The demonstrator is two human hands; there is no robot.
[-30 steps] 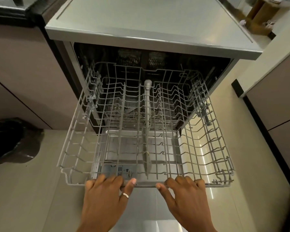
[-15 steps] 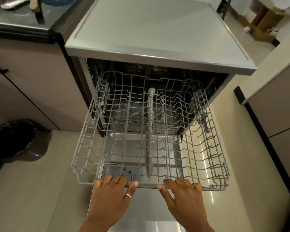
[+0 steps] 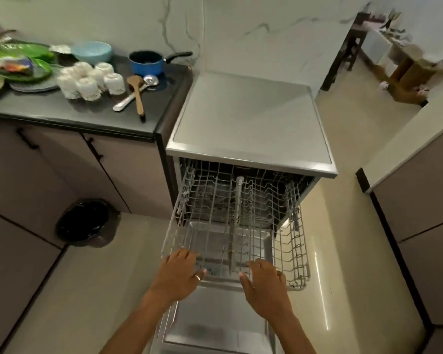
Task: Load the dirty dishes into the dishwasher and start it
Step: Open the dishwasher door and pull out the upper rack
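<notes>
A person's left hand [image 3: 179, 274] and right hand [image 3: 266, 284] rest on the front rim of a dishwasher's wire rack [image 3: 295, 251], which stands drawn out over the lowered door [image 3: 215, 325]. The fingers of both hands lie loosely spread across the rim with the thumbs held apart, a ring on the left thumb; whether any finger hooks under the wire cannot be told. The dishes wait well apart from the rack, on the dark counter [image 3: 92, 116] left of the dishwasher [image 3: 251, 118]: upturned white cups [image 3: 87, 81], green plates [image 3: 26, 63], a pale blue bowl [image 3: 91, 51], a blue saucepan [image 3: 146, 63], a wooden spatula [image 3: 138, 92] and a metal ladle [image 3: 149, 80] lying crossed beside it. A bin with a black liner [image 3: 87, 222] stands on the floor below the counter.
</notes>
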